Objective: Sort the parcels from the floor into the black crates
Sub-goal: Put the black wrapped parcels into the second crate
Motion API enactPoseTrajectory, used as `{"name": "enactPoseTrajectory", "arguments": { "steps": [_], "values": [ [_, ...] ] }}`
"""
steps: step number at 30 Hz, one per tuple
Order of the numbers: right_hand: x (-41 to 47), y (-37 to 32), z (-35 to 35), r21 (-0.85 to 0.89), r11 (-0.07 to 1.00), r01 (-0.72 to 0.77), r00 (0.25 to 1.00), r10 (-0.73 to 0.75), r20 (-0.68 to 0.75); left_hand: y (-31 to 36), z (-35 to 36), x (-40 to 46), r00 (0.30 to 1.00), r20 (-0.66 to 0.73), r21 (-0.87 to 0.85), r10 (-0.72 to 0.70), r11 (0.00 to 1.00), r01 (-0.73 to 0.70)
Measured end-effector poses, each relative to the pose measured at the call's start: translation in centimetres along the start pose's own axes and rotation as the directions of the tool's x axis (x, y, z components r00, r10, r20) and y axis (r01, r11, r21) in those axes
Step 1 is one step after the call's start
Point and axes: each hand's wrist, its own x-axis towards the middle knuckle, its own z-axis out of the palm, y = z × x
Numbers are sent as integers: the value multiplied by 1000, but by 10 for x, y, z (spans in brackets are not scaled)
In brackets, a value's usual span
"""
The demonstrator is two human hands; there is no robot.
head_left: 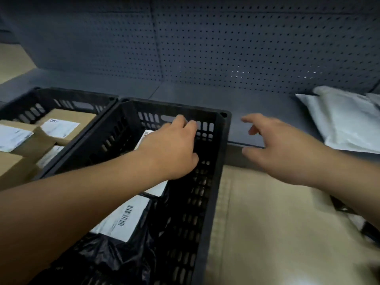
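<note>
Reaching into the right crate [213, 182], the left hand [170, 149] is seen with its fingers curled over something near the far wall; whether a parcel is grasped or the grip is merely clenched cannot be told, since the palm side is hidden. The right hand [279, 149] is held over the shelf [205, 93] edge, just right of the crate, fingers spread and released, grasping nothing.

Two black crates are counted: the right one and a left crate [67, 97], set side by side and touching. In the left crate at least three cardboard boxes [67, 122] with white labels are seen. In the right crate a black bag [115, 254] with a barcode label [123, 219] is seen, with at least two more labels partly hidden by the arm. At least two white mailers [345, 120] are stacked on the shelf at far right, well apart from the crates. A dark item at the right edge, on the floor [267, 223], is too blurred to name.

A mis-sort is judged the main risk: labels are covered by the arm, and the light is dim. The white mailers overhang the shelf edge and could be knocked down by the right hand's sweep.
</note>
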Motion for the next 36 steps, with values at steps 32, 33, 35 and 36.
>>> {"name": "enactPoseTrajectory", "arguments": {
  "steps": [32,33,35,36],
  "values": [
    [-178,400,-25,-24,441,-897,441,897,3,364,88,105,905,401,-476,143,876,73],
    [-180,407,-23,20,430,-902,431,902,15,372,92,105,897,418,-505,140,857,102],
    [-184,415,-21,89,403,-911,408,912,45,386,103,105,877,458,-547,145,824,149],
    [-187,419,-21,133,371,-919,382,921,71,395,110,105,863,484,-562,146,807,179]
  ]
}}
